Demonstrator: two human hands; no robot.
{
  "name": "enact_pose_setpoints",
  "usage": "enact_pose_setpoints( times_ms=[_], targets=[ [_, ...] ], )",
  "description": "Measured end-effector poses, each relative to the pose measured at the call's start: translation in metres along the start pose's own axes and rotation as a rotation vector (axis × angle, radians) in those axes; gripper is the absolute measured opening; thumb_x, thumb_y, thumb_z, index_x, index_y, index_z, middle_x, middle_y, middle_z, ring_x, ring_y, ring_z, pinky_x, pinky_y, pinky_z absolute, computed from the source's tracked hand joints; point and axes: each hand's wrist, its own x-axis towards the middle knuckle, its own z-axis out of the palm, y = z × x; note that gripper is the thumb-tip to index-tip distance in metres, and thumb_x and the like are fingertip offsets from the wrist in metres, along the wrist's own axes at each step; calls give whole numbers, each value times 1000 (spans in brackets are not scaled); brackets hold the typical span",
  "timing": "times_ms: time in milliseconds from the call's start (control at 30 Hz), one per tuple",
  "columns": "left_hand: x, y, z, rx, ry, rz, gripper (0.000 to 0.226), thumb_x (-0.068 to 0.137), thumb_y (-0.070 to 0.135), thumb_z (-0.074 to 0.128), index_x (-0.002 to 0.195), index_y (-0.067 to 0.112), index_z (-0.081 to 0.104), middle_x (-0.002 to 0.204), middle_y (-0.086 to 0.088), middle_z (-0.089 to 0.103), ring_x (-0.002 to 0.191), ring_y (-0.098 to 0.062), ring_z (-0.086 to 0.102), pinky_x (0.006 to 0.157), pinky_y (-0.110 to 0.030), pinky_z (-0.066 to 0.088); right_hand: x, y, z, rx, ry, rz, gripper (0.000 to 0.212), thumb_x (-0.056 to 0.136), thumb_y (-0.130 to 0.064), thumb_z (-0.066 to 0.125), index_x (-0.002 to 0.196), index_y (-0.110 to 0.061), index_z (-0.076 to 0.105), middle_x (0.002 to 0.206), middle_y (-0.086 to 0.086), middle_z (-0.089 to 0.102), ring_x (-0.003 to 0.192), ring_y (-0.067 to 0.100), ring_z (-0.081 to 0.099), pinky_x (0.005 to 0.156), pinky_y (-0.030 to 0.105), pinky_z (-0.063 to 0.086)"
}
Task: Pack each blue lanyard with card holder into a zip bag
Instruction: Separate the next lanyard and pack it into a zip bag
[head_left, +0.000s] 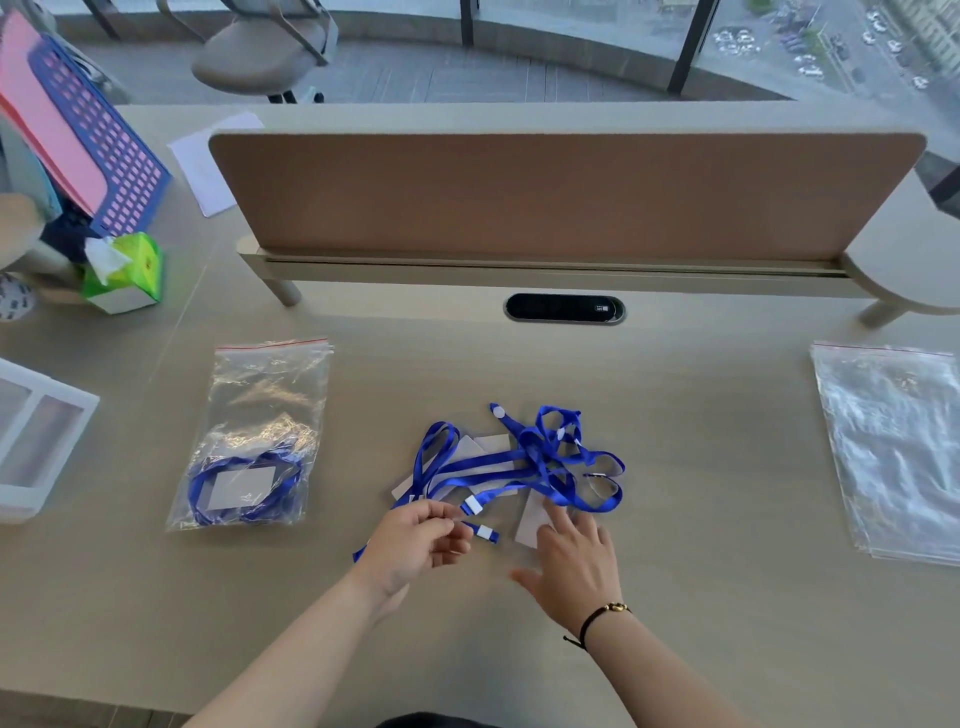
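Both forearms are bare from the bottom edge of the view up to the hands, with no sleeve showing on either. The left hand (415, 540) wears no ring, watch or band that can be seen. The right hand (571, 566) has a thin black cord bracelet (589, 626) around its wrist, with a small gold-coloured bead or clasp on top and a short loose end of cord sticking out at the side; its fingers look bare too.

Blue lanyards (540, 467) w/ white clips, red-striped clear zip bags (893, 447), green tissue box (130, 275), my black wrist cord (592, 621).
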Motion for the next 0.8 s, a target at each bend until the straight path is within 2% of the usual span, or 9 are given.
enact_pose_setpoints(
  times_ms=[67, 167, 233, 333, 433, 533, 667, 733, 800],
  targets=[
    [-3, 4, 2, 12, -16, -18, 16, 94, -5, 47, 91, 1, 61, 86, -21, 73, 76, -30, 68, 76, -42, 55, 0, -3, 3, 63, 76, 95, 46, 66, -66, 67, 76, -21, 70, 121, -5, 63, 104, 27, 58, 84, 36, 49],
    [-6, 5, 2, 60, -37, -23, 21, 89, -8, 39, 83, 5, 54, 71, -17, 65, 62, -29, 61, 63, -37, 53, 2, -8, 5, 199, 102, 252, 45, 68, -63, 70, 74, -19, 62, 96, -2, 57, 95, 23, 55, 89, 32, 46],
    [-8, 4, 2, 94, -41, -10, 23, 84, -8, 34, 79, 7, 50, 61, -10, 53, 53, -24, 50, 57, -34, 47, 1, -9, 7, 208, 109, 297, 45, 67, -58, 76, 86, -19, 62, 101, -1, 53, 99, 22, 53, 96, 33, 44],
    [-12, 8, 1, 85, -34, 17, 17, 72, -1, 37, 68, 14, 46, 59, -4, 38, 50, -18, 36, 53, -32, 43, -3, -10, 10, 270, 95, 387, 54, 68, -51, 78, 108, -22, 57, 124, 2, 46, 118, 23, 47, 107, 35, 36],
    [-18, 17, 1, 67, -48, 23, 7, 72, 15, 45, 65, 17, 42, 58, -1, 30, 51, -17, 29, 53, -31, 41, -7, -7, 9, 306, 55, 498, 61, 73, -48, 75, 122, -27, 46, 132, 1, 41, 124, 23, 43, 108, 34, 32],
    [-24, 25, 2, 191, -74, 135, 35, 91, 31, 58, 64, 18, 40, 56, 2, 27, 51, -14, 27, 58, -32, 42, -6, -6, 4, 304, 23, 556, 66, 73, -46, 72, 128, -29, 39, 125, 1, 47, 119, 24, 46, 104, 34, 34],
    [-33, 39, 7, 291, -115, 245, 30, 98, 26, 60, 70, 14, 61, 55, 5, 39, 54, -12, 38, 66, -31, 46, -2, 3, -7, 378, -111, 640, 67, 66, -39, 72, 123, -24, 40, 116, 3, 47, 110, 26, 52, 96, 33, 41],
    [-40, 49, 10, 296, -158, 288, 29, 98, 23, 59, 70, 18, 65, 59, -1, 48, 62, -13, 44, 71, -25, 45, -2, 9, -10, 521, -169, 633, 56, 67, -26, 73, 117, -22, 48, 111, 2, 42, 94, 26, 60, 81, 33, 50],
    [-48, 60, 13, 290, -194, 333, 33, 99, 20, 58, 67, 21, 65, 64, -1, 58, 69, -11, 52, 75, -18, 44, -6, 12, -14, 657, -192, 596, 32, 73, -15, 65, 105, -17, 59, 108, 5, 49, 76, 24, 59, 64, 30, 51]
  ],
)
